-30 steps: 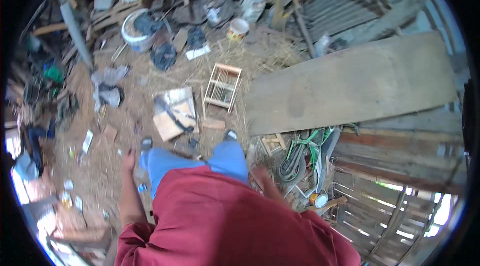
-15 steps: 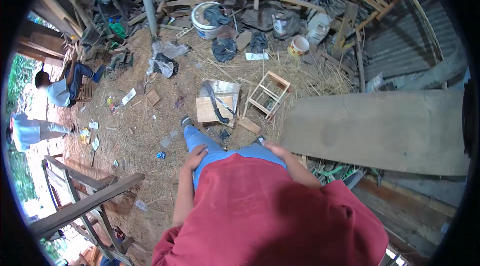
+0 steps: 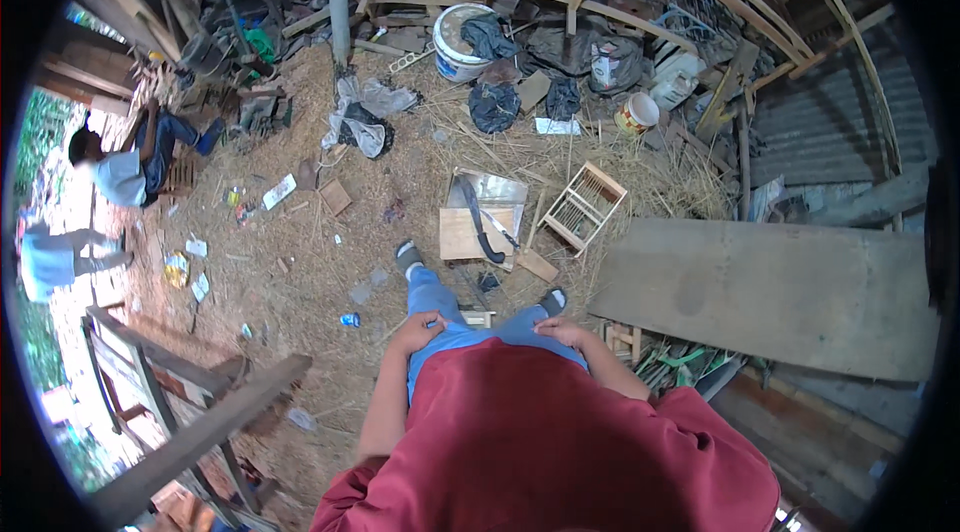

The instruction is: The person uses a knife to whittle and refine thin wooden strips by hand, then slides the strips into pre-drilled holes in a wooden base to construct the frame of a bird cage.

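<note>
1. Well, the left hand lies loosely open on the blue trousers, nothing visible in it.
2. The right hand has bent fingers there too; whether they grip cloth, I cannot tell.
3. Ahead, between both, the machete points away, handle nearest the person.
4. The slatted wooden frame sits slantwise beyond the right hand.

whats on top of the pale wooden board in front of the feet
A dark machete and a slimmer tool lie partly on the pale board; its surface directly beneath them is hidden.
</note>
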A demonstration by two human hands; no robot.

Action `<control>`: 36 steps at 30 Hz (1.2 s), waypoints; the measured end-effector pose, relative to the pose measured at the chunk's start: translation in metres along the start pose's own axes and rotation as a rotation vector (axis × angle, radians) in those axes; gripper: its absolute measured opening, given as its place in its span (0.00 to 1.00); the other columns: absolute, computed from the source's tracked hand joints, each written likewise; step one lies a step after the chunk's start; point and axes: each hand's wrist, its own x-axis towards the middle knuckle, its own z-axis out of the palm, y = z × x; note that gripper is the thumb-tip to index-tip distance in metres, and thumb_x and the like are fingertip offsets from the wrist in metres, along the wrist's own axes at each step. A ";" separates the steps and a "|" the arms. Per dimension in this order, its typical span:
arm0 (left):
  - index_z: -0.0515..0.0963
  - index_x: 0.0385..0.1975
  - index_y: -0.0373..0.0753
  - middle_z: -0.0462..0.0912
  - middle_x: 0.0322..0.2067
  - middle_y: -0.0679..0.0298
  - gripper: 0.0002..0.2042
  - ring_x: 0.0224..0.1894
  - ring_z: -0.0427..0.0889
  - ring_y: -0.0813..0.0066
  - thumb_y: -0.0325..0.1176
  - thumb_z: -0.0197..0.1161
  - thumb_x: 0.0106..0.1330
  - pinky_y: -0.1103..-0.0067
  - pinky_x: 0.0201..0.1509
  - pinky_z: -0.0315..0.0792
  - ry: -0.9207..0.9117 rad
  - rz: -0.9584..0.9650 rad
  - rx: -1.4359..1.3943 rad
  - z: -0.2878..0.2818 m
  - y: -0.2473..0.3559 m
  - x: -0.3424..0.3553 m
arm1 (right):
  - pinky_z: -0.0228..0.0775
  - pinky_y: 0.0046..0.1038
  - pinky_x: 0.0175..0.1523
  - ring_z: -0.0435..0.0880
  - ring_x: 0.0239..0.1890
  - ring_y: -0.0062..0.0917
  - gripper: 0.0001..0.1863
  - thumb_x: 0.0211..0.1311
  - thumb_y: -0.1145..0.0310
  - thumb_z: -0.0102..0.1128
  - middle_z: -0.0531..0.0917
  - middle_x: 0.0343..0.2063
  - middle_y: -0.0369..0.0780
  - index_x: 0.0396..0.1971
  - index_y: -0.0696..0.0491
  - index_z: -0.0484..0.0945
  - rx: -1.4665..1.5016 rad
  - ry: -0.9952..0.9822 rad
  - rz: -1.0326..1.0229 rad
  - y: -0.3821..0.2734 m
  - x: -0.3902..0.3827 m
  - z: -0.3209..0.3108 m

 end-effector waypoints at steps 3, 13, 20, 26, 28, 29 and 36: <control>0.83 0.40 0.39 0.87 0.37 0.63 0.12 0.42 0.81 0.74 0.41 0.61 0.71 0.75 0.52 0.73 -0.105 -0.059 0.035 -0.049 0.003 0.001 | 0.69 0.28 0.62 0.81 0.51 0.23 0.14 0.68 0.60 0.65 0.86 0.48 0.38 0.47 0.51 0.85 0.082 0.146 -0.015 -0.009 0.011 0.045; 0.82 0.36 0.37 0.86 0.32 0.65 0.08 0.36 0.80 0.80 0.36 0.63 0.71 0.77 0.49 0.73 -0.134 -0.056 -0.151 -0.099 0.025 -0.029 | 0.64 0.29 0.66 0.77 0.60 0.27 0.12 0.73 0.63 0.60 0.82 0.58 0.41 0.44 0.55 0.82 0.295 0.333 -0.170 -0.069 -0.030 0.086; 0.83 0.36 0.42 0.87 0.39 0.64 0.05 0.54 0.83 0.64 0.34 0.63 0.69 0.57 0.76 0.55 -0.197 0.297 0.237 -0.047 0.052 -0.038 | 0.54 0.48 0.74 0.72 0.67 0.36 0.13 0.64 0.55 0.66 0.84 0.51 0.42 0.42 0.46 0.87 -0.290 -0.082 -0.084 -0.027 -0.019 0.015; 0.83 0.43 0.44 0.86 0.49 0.68 0.08 0.69 0.71 0.62 0.34 0.64 0.67 0.49 0.79 0.44 -0.221 0.268 0.356 -0.021 0.049 -0.006 | 0.74 0.40 0.55 0.83 0.49 0.43 0.10 0.59 0.61 0.67 0.85 0.43 0.45 0.36 0.50 0.85 -0.480 0.203 -0.368 0.044 0.064 -0.065; 0.83 0.41 0.42 0.85 0.49 0.63 0.08 0.62 0.77 0.59 0.36 0.63 0.67 0.52 0.76 0.53 -0.085 0.216 0.388 -0.027 0.030 0.016 | 0.74 0.42 0.53 0.83 0.47 0.44 0.10 0.58 0.61 0.66 0.85 0.42 0.46 0.36 0.50 0.85 -0.451 0.282 -0.322 0.041 0.089 -0.088; 0.83 0.41 0.41 0.85 0.47 0.60 0.08 0.58 0.78 0.57 0.36 0.63 0.67 0.54 0.72 0.58 -0.035 0.205 0.379 -0.032 0.010 0.029 | 0.75 0.43 0.50 0.83 0.45 0.46 0.11 0.57 0.61 0.64 0.85 0.41 0.46 0.35 0.50 0.84 -0.436 0.371 -0.274 0.045 0.102 -0.100; 0.80 0.41 0.34 0.82 0.40 0.53 0.10 0.47 0.79 0.48 0.34 0.63 0.66 0.59 0.59 0.69 -0.006 0.217 0.718 -0.114 -0.070 0.112 | 0.75 0.45 0.52 0.83 0.46 0.46 0.13 0.64 0.62 0.61 0.84 0.43 0.47 0.46 0.50 0.80 -0.322 0.508 -0.272 0.095 0.189 -0.129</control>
